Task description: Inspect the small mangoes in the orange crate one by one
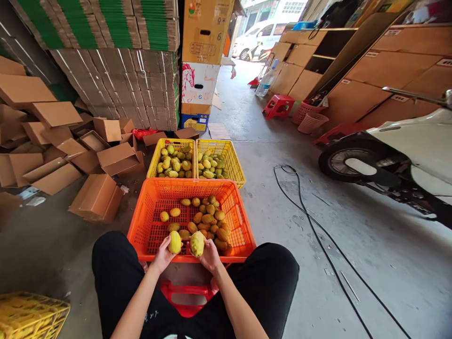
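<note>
My left hand is closed around a smooth yellow papaya, small and roundish. Beside it, my right hand grips a paler yellow-green papaya with a lumpy surface. Both fruits are held apart from each other over the near rim of an orange plastic crate. Inside that crate, several orange-brown papayas are heaped toward the right, and a few yellower ones lie on the left. Behind it stand a left yellow crate and a right yellow crate, both with green-yellow papayas.
Loose cardboard boxes litter the floor at left, before stacked flattened cartons. A red stool is between my legs. Black cable runs across the floor, with a parked scooter at right. Another yellow crate is at lower left.
</note>
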`<action>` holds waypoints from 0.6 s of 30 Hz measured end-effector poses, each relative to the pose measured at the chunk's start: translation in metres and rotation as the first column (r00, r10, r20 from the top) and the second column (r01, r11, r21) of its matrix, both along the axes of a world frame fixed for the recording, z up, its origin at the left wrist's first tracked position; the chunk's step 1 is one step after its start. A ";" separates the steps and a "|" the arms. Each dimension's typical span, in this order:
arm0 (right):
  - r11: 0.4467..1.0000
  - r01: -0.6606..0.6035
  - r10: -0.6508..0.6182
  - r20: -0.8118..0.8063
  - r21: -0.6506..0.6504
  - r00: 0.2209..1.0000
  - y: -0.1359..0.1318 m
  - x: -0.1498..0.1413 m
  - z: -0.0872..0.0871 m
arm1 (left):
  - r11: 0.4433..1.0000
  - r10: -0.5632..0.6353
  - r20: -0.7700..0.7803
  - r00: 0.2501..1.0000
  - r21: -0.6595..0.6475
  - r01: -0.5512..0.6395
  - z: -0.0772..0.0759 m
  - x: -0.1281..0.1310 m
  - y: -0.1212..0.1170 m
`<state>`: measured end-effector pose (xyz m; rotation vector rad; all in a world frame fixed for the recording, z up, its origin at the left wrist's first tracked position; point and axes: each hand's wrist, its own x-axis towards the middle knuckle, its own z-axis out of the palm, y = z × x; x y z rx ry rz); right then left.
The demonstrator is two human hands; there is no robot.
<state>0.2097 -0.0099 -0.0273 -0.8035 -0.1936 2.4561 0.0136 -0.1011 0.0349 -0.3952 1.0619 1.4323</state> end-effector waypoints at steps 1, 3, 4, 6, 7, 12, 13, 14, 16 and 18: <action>1.000 0.013 -0.013 0.014 0.002 1.000 0.000 -0.001 -0.001 | 1.000 -0.011 -0.010 1.000 -0.013 0.011 -0.002 0.000 -0.001; 0.999 0.042 -0.043 0.049 0.014 0.998 0.000 -0.003 -0.002 | 0.999 -0.020 -0.029 0.999 -0.029 0.020 -0.002 -0.001 -0.001; 0.998 0.056 -0.058 0.067 0.018 0.996 0.000 -0.004 -0.004 | 1.000 -0.017 -0.034 0.999 -0.022 0.016 -0.002 -0.002 -0.002; 0.997 0.071 -0.072 0.104 0.012 0.992 0.001 -0.004 -0.006 | 1.000 -0.006 -0.035 0.999 0.003 0.006 0.002 -0.002 -0.002; 0.998 0.069 -0.069 0.125 0.002 0.990 0.001 -0.003 -0.008 | 1.000 -0.003 -0.035 0.999 0.006 0.003 0.004 -0.002 -0.002; 1.000 -0.006 0.004 0.127 0.011 0.992 0.001 0.001 -0.007 | 0.999 -0.001 -0.070 0.998 -0.052 -0.003 0.010 0.001 -0.001; 0.999 -0.039 0.036 0.099 0.028 0.994 0.000 0.001 -0.006 | 0.999 0.000 -0.073 0.997 -0.050 -0.004 0.009 0.001 -0.001; 0.997 -0.068 0.065 0.072 0.045 0.995 -0.001 0.000 -0.005 | 0.999 -0.002 -0.074 0.997 -0.042 -0.002 0.009 0.001 -0.001; 0.994 -0.083 0.080 0.037 0.066 0.996 -0.002 -0.002 -0.004 | 0.999 -0.019 -0.071 0.997 -0.036 0.017 0.008 0.001 -0.001; 0.998 -0.047 0.046 0.022 0.051 0.999 -0.002 -0.003 -0.003 | 0.998 -0.051 -0.067 0.996 -0.038 0.049 0.008 0.001 0.000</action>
